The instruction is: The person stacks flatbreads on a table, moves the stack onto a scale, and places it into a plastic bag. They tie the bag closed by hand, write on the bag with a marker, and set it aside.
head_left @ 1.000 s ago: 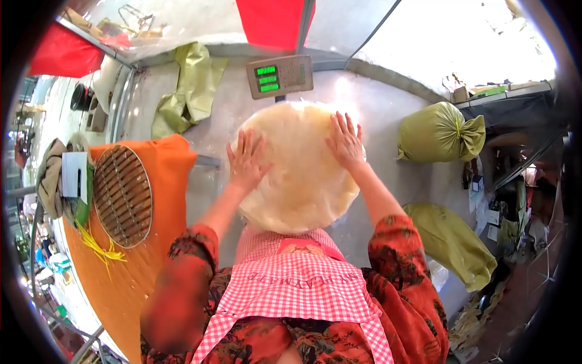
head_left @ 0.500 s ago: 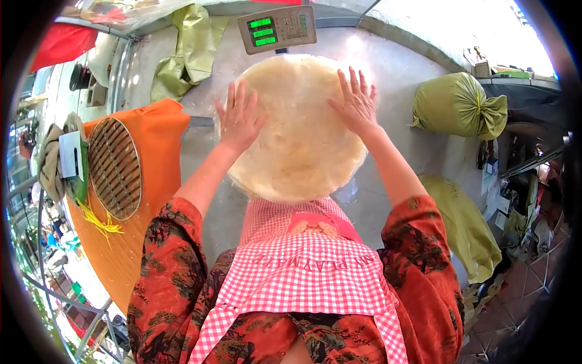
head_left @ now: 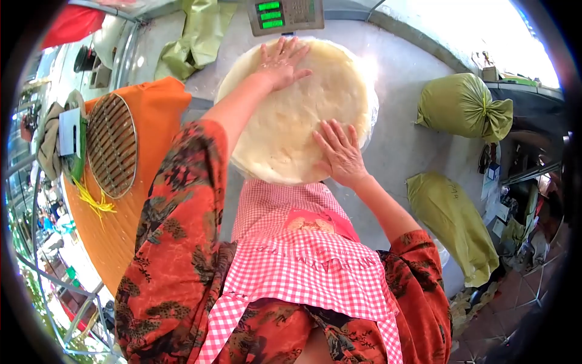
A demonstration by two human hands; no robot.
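A large, round, pale stack of flatbread-like sheets (head_left: 297,115) lies in front of me, its top slightly uneven. Clear plastic (head_left: 373,112) shows along its right rim. My left hand (head_left: 282,65) rests near the far edge, palm down, fingers spread. Nearer to me, at the right side, my right hand (head_left: 341,155) lies on the surface with its fingers stretched out. Neither hand grasps anything. Just beyond the far rim stands a scale display (head_left: 288,15) with green lit digits; the round stack hides whatever supports it.
At left, a round metal grate (head_left: 113,145) lies on an orange cloth (head_left: 159,109), near yellow ties (head_left: 96,203). A full, tied sack (head_left: 454,103) stands at right, a flatter sack (head_left: 454,224) below it. Another greenish sack (head_left: 197,36) lies at far left.
My left hand has moved away from me and rightward, to the far edge. My right hand has come down toward the near right side. The view has shifted slightly.
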